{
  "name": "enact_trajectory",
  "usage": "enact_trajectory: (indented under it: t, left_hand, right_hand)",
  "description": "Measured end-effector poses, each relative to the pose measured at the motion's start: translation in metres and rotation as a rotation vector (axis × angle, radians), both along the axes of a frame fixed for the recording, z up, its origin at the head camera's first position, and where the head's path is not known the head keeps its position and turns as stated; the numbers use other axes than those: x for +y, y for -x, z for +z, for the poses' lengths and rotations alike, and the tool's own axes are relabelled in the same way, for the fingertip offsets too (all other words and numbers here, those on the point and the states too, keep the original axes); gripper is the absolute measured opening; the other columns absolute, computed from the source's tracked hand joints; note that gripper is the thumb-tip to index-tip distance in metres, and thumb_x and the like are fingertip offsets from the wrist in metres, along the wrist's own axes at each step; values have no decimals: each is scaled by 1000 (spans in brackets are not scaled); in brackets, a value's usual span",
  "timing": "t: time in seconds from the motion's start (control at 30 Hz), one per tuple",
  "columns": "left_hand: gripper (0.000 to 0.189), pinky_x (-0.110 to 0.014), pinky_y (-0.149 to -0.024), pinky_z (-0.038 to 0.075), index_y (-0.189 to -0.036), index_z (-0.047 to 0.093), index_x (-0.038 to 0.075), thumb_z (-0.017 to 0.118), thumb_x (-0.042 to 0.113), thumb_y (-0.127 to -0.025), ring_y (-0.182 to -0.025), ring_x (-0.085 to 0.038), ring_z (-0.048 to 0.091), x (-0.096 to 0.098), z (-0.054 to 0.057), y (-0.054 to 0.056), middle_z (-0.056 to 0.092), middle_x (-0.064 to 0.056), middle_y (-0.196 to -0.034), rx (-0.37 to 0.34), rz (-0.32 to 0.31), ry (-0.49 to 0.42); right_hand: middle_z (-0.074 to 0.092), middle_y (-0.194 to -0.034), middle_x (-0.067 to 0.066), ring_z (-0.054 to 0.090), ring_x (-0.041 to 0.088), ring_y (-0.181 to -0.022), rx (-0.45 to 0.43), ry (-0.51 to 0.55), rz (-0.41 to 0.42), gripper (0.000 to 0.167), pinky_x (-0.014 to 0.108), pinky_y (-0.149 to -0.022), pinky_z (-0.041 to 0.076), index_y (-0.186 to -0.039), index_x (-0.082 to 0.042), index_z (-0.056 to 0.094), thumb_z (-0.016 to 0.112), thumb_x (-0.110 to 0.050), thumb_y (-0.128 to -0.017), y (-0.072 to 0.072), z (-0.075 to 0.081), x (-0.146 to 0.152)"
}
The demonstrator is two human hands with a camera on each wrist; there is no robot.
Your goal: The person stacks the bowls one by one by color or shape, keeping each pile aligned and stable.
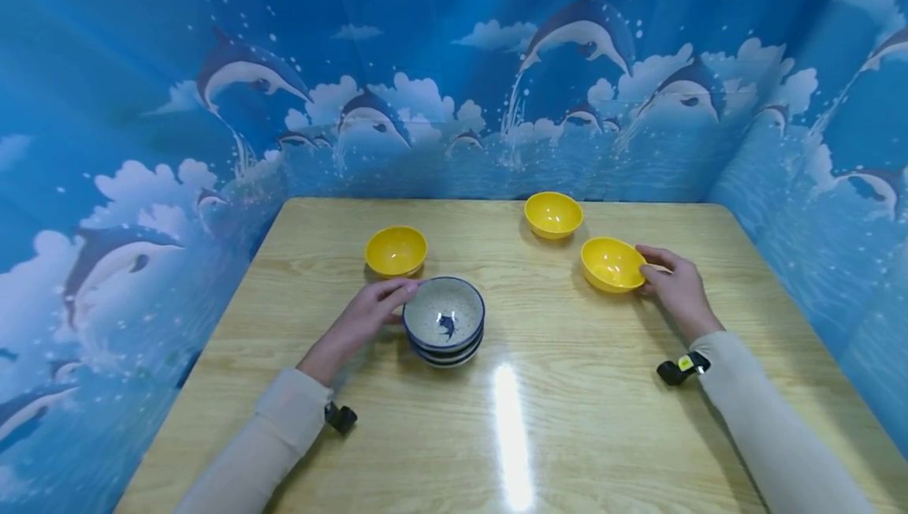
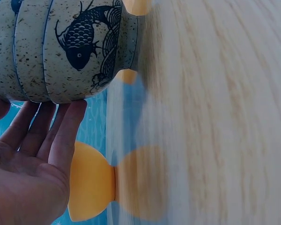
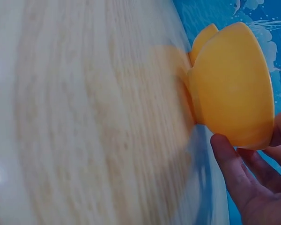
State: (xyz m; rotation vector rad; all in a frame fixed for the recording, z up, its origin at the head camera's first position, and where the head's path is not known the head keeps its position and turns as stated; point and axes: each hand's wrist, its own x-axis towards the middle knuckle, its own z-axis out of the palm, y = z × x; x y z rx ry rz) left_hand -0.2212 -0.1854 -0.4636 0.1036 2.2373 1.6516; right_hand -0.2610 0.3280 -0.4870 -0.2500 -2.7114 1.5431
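Note:
My left hand [image 1: 363, 317] holds the side of a stack of three speckled grey bowls [image 1: 445, 317] with dark blue rims, its thumb at the top rim. In the left wrist view, the fingertips touch the bowls' outer walls, and a dark blue fish decorates the lowest bowl [image 2: 79, 51]. On the right, my right hand [image 1: 677, 287] grips a yellow bowl [image 1: 612, 266] at its right edge. Thumb at the rim and fingers against the lower wall show in the right wrist view, on the same yellow bowl [image 3: 234, 89].
Another yellow bowl [image 1: 553, 215] stands behind the gripped one, near the table's back edge. A third yellow bowl [image 1: 396, 252] sits just behind the left hand and the stack. The wooden table [image 1: 567, 419] meets a blue dolphin-print curtain [image 1: 426, 41] at the back and sides.

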Motion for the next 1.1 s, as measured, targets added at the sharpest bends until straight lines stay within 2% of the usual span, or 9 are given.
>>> enact_trajectory:
  t: [0.1,0.17,0.37,0.47,0.53,0.77,0.9,1.1]
  left_hand:
    - [53,-49,-110,61,-153,63,15,55,50,-113,-144,-33,58,0,0,0,59,-7,-162,2,-3,-1]
    - [54,-49,-110,61,-153,63,15,55,50,-113,-144,-33,58,0,0,0,59,-7,-162,3,-5,-3]
    - [54,-50,-111,60,-153,63,15,55,50,-113,-144,-32,58,0,-1,0,59,-6,-162,-2,0,-2]
    - [54,-50,-111,60,-153,64,15,56,51,-113,-143,-32,59,0,-1,0,59,-6,-162,-10,8,0]
    - [55,-50,-111,60,-153,63,15,56,51,-113,-143,-32,59,0,-1,0,59,-7,-162,-14,13,1]
    - [57,-49,-111,60,-153,63,14,57,53,-112,-143,-32,59,0,0,1,59,-8,-162,-18,17,5]
    - [57,-50,-111,60,-153,63,14,57,53,-112,-143,-32,59,0,0,1,59,-8,-161,-13,12,9]
    - [56,-49,-110,60,-153,63,15,57,52,-112,-143,-32,59,0,-1,1,59,-7,-161,-10,8,10]
  right_hand:
    - [46,-165,27,58,25,-127,-7,1,6,51,13,-83,62,-165,-6,46,50,-19,-115,-3,2,0]
    - [46,-165,27,59,24,-126,-13,-4,13,52,14,-83,62,-165,-6,46,50,-20,-115,-6,4,0]
    - [48,-164,26,61,0,-108,-21,-22,63,52,14,-84,62,-164,-8,47,51,-23,-115,-16,6,-2]
    - [48,-164,26,61,-3,-106,-17,-23,92,51,15,-83,62,-164,-7,48,51,-22,-115,-22,7,-4]
    - [47,-164,26,62,1,-110,-24,-27,106,51,14,-83,61,-164,-7,47,51,-22,-115,-26,8,-7]
    - [47,-167,23,62,33,-132,-45,-56,144,50,12,-86,60,-164,-9,48,50,-21,-116,-38,12,-17]
    - [46,-167,23,60,38,-135,-54,-50,162,50,10,-86,59,-164,-9,48,50,-19,-115,-42,12,-22]
    - [47,-166,24,62,37,-133,-54,-53,185,49,8,-85,57,-163,-9,49,52,-21,-115,-50,9,-29]
